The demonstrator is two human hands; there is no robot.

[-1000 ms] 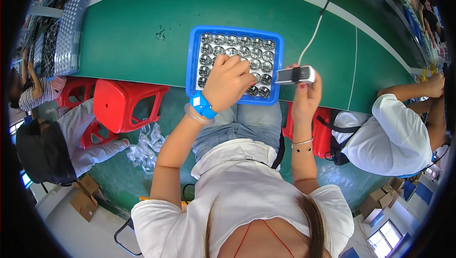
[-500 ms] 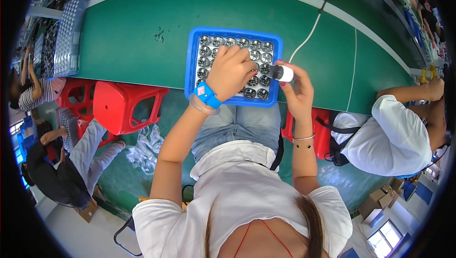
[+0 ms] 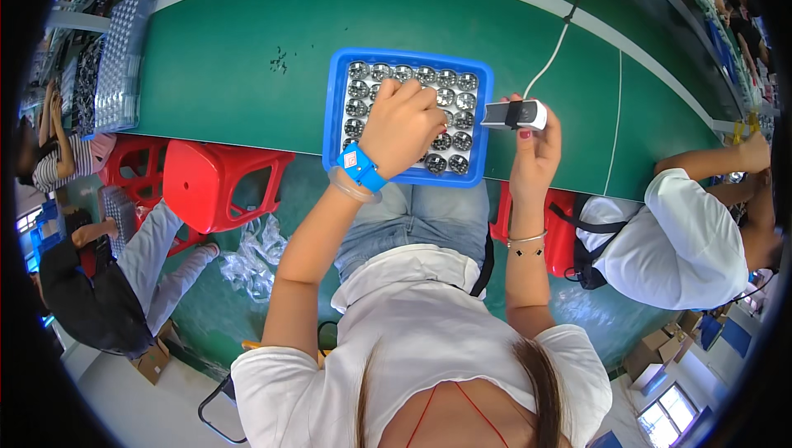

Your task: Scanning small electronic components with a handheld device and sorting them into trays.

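My left hand [image 3: 402, 124] is over a blue tray [image 3: 335, 101], knuckles up and fingers curled closed; whatever they grip, if anything, cannot be made out. Rows of round, shiny black-and-silver parts [image 3: 436, 162] sit in a white insert in the tray, some of them covered by this hand. Just beyond the tray's right rim, my right hand [image 3: 535, 151] is closed around a white corded handheld device [image 3: 528, 115] with a grey body and a black band. The device's grey end points left, close to the rim.
A white cord [image 3: 544, 64] runs from the device toward the table's far edge. Small black bits [image 3: 279, 60] lie on the green table [image 3: 231, 52] left of the tray. Clear stacked trays [image 3: 124, 56] stand at far left. Red stools [image 3: 206, 184] and other people flank me.
My right hand has drawn the device from above the tray's right side to the right of the rim and turned it, showing its length. My left hand has hardly moved.
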